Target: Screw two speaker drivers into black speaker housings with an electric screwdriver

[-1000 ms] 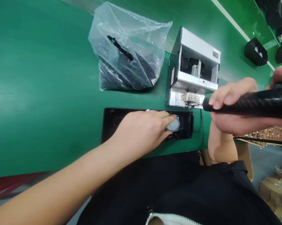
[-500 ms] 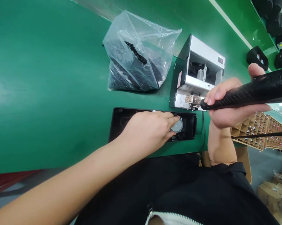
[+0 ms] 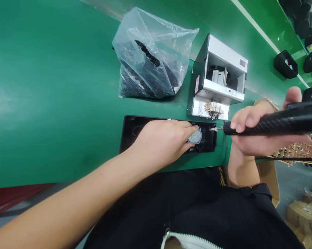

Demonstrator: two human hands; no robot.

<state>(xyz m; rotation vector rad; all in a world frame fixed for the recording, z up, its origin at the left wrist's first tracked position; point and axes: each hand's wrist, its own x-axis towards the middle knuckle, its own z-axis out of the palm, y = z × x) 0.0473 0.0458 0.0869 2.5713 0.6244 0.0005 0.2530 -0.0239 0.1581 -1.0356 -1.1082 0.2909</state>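
A long black plastic housing (image 3: pixel 127 136), its hollow side up, lies near the front edge of the bench. Inside it sits a round grey speaker driver (image 3: pixel 195 136). My left hand (image 3: pixel 166 140) reaches across the housing, thumb and fingers closed round the driver's near side. My right hand (image 3: pixel 254 145) is wrapped round a black electric screwdriver (image 3: pixel 272 120), held almost level in the picture. The screwdriver's bit (image 3: pixel 216 129) points left, over the right end of the housing. Whether a screw is on the tip I cannot make out.
Beyond the housing stand a silver screw feeder (image 3: pixel 225 90) and a clear plastic bag (image 3: pixel 150 74) of dark pieces. A dark cable (image 3: pixel 225 148) runs beside the housing. To the right are a divided cardboard tray (image 3: pixel 293 152) and another black housing (image 3: pixel 285 64).
My right hand has brought the screwdriver away from the screw feeder, down toward the housing's right end. My left hand stays on the driver.
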